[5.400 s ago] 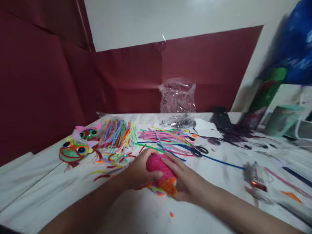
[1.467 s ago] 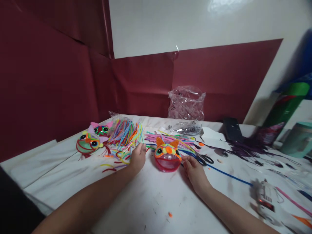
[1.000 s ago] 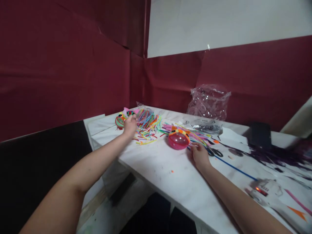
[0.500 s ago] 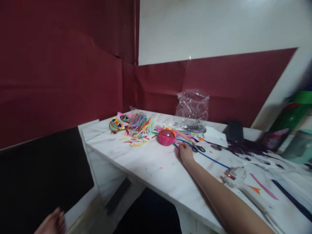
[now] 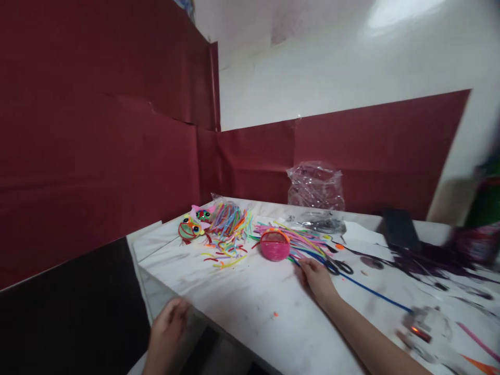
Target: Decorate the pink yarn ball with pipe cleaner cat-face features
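Got maroon sheeting (image 5: 97, 182) lining the wall at the back and left, plus a white marble-look table (image 5: 250, 291) below. At the far edge, seeing a crinkly clear plastic bag (image 5: 315, 186) propped against the sheeting, contents hard to make out. Got the hands well apart, btw: left hand (image 5: 167, 325) loosely curled just off the table's near-left edge, right hand (image 5: 319, 281) over the tabletop with fingers bent in, close to some loose pipe cleaner ends. Can't tell for either about a grip on anything. Also got a fat bundle of multicolored pipe cleaners (image 5: 230, 217) spilling from a clear wrapper, and farther right a flat clear packet (image 5: 322, 225) with something dark grey inside.

Now for the pink pipe-cleaner piece (image 5: 275, 252): sitting mid-table, just beside the right hand's fingertips, in front of a loose spread of pipe cleaners. Looks chunky, hot pink, ribbed in rows, with a reddish see-through part up top under an orange arch. Showing the ribbed side to the camera, see-through part facing up. Too round to call a long axis.

Then, right of that, black-handled scissors (image 5: 339, 267). Smallest: an orange scrap (image 5: 275, 314) near the front.
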`<action>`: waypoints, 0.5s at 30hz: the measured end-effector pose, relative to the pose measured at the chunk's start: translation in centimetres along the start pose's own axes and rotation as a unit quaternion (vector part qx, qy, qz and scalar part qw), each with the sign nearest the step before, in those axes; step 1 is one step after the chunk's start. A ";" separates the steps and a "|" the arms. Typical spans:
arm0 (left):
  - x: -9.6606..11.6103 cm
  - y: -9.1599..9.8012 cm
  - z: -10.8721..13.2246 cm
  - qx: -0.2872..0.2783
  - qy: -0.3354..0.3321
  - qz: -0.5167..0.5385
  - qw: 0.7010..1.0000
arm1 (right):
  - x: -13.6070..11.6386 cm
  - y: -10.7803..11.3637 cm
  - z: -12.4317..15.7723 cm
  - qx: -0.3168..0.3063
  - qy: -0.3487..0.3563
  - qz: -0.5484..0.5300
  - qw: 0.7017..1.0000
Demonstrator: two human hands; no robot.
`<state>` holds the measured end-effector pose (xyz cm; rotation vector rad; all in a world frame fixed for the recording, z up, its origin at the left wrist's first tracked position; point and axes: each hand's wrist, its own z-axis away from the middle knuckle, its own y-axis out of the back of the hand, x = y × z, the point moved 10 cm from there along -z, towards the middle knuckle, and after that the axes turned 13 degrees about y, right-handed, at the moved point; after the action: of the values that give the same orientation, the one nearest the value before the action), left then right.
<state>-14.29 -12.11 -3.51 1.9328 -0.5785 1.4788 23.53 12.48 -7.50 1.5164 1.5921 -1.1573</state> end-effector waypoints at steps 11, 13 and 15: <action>2.9 -8.3 -9.8 -0.154 -0.116 -0.332 0.923 | -2.0 -0.8 1.2 -0.056 -0.036 0.044 0.997; 3.8 -9.4 -14.0 -0.160 -0.112 -0.361 0.912 | -1.5 -0.4 1.1 -0.055 -0.041 0.070 0.995; 4.4 -11.3 -18.0 -0.190 -0.108 -0.387 0.896 | -0.7 0.1 0.9 -0.054 -0.051 0.091 0.993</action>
<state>-17.76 8.75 1.38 1.7115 -0.1230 0.5989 23.60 11.32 -7.22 1.4746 1.3951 -1.0151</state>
